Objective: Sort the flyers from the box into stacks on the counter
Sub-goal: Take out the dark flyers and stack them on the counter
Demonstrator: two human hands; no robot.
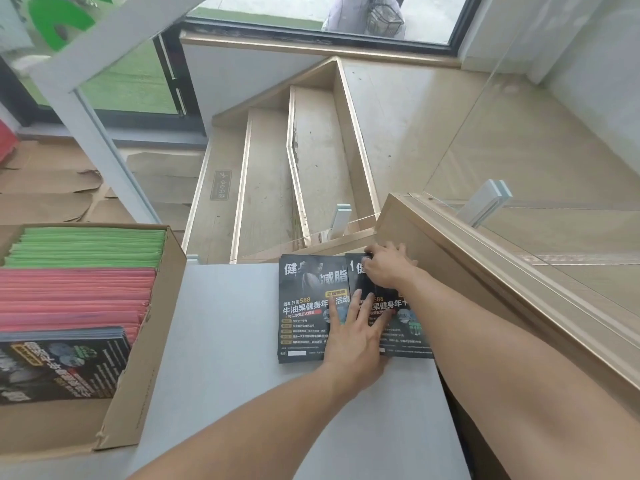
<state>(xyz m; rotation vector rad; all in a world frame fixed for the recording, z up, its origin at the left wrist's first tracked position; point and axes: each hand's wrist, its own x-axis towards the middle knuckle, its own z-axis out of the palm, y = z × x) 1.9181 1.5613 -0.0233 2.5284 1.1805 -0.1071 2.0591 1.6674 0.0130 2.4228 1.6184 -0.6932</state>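
A cardboard box (145, 358) at the left holds green flyers (90, 247), pink flyers (72, 296) and a bundle of black flyers (59, 365). On the grey counter (242, 393) lie two stacks of black flyers side by side: the left stack (304, 306) and the right stack (401, 327). My left hand (356, 337) presses flat with spread fingers across the seam between both stacks. My right hand (388, 268) rests on the top far end of the right stack, its fingers bent over the edge.
Past the counter's far edge a wooden staircase (277, 174) drops down. A wooden ledge (485, 258) with a glass panel (554, 150) runs along the right side. Flattened cardboard (52, 188) lies on the floor at the left.
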